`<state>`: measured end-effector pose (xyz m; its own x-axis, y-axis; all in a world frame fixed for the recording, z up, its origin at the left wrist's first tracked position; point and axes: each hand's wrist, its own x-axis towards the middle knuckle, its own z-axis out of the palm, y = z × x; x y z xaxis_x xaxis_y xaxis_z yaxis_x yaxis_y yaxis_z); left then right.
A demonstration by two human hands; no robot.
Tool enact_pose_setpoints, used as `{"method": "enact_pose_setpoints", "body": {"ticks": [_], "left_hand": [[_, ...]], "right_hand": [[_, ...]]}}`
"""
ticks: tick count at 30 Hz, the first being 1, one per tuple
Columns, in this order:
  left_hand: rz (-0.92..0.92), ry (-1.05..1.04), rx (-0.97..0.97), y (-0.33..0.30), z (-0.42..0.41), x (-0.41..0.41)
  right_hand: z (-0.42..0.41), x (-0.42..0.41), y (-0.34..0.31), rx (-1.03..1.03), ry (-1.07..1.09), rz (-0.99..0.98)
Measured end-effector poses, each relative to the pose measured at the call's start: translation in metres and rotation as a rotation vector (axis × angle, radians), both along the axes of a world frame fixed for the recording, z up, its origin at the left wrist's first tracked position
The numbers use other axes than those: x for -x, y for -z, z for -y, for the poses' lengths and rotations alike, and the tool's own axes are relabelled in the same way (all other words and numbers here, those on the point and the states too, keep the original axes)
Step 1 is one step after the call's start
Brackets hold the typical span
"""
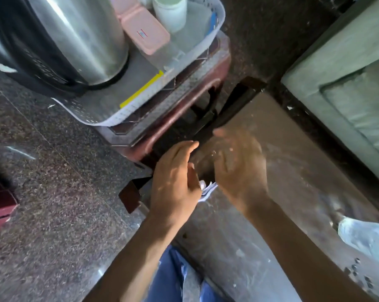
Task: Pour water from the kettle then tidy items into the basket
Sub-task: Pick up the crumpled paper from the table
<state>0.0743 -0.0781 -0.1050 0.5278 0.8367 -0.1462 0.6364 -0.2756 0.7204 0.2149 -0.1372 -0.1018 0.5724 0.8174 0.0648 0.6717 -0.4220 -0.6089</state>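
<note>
Both hands' grip loose, left hand, right hand, kettle in basket beyond.

Speckled dark granite floor runs under everything, shiny where daylight catches it. A maroon plastic stool stands beside a dusty brown tabletop. A pale green cushioned sofa sits off at the right edge, softly lit.
</note>
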Motion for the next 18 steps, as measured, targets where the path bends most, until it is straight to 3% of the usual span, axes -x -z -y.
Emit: {"method": "enact_pose_setpoints", "body": {"ticks": [7, 13, 18], "left_hand": [[-0.144, 0.023, 0.052, 0.015, 0.033, 0.004], [-0.204, 0.057, 0.044, 0.021, 0.044, 0.008], [-0.145, 0.056, 0.028, 0.019, 0.042, 0.01]], "right_hand": [[0.068, 0.004, 0.042, 0.246, -0.216, 0.027], [0.069, 0.004, 0.045, 0.248, -0.263, 0.061], [0.065, 0.001, 0.04, 0.307, -0.226, 0.053]]}}
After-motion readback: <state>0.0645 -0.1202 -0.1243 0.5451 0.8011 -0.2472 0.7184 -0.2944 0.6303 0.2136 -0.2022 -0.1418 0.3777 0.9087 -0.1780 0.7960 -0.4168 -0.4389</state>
